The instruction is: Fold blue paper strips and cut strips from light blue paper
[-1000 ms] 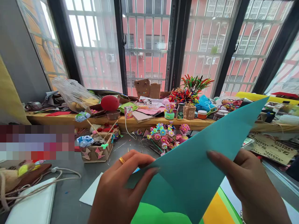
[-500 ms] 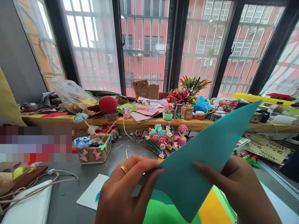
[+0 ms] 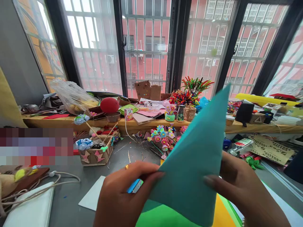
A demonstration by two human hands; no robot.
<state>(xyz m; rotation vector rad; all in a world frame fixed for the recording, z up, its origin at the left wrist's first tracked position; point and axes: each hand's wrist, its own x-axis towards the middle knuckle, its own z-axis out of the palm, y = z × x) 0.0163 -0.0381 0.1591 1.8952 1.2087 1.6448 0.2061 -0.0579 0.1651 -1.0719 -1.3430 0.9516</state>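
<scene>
A teal sheet of paper (image 3: 189, 170), folded to a tall point, is held up between my two hands over the table. My left hand (image 3: 127, 192), with a gold ring, pinches its left edge between thumb and fingers. On the other side, my right hand (image 3: 243, 186) grips the right edge, thumb on the near face and fingers behind, partly hidden. Below it lie green paper (image 3: 163, 217) and yellow-orange paper (image 3: 223, 214). A white sheet (image 3: 91, 195) sticks out left of my left hand.
A cardboard box with paper flowers (image 3: 96, 157) stands left of centre. Craft flowers (image 3: 163, 137) lie behind the teal paper. A white tray (image 3: 30, 205) with a cable is at far left. A wooden ledge (image 3: 142, 126) crowded with craft supplies runs below the windows. A clear bottle (image 3: 241, 146) lies at right.
The teal paper has turned more upright, its point swinging left and up. My right hand has shifted slightly, staying on the right edge. My left hand keeps its pinch.
</scene>
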